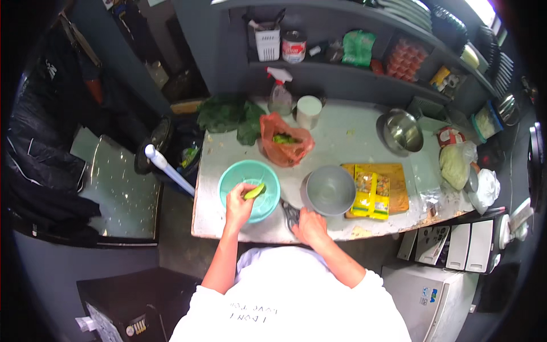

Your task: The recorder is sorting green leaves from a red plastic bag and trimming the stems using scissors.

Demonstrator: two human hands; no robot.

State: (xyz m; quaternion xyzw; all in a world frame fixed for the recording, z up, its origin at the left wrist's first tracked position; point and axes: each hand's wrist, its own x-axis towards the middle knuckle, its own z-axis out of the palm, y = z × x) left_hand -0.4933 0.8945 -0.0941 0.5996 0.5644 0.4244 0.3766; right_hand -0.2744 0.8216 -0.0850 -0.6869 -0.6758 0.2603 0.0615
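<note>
Between the fingertips of my left hand (239,204) is a light green piece of vegetable (255,192), held above a turquoise plastic bowl (224,181). My right hand (311,226) rests low at the table's front edge, its fingers at the dark handles of what look like scissors (291,215). Whether it grips them is hard to tell. Just beyond that hand stands a grey bowl (331,190). Behind the turquoise bowl, an orange-red plastic bag (288,156) gapes and shows green vegetables (284,138) inside.
Right of the grey bowl, a yellow food packet (371,194) lies on a wooden board (398,184). A steel bowl (403,130), a spray bottle (280,97), a white tub (308,112) and a dark green bag (226,113) stand farther back. A white pole (171,170) leans at the left edge.
</note>
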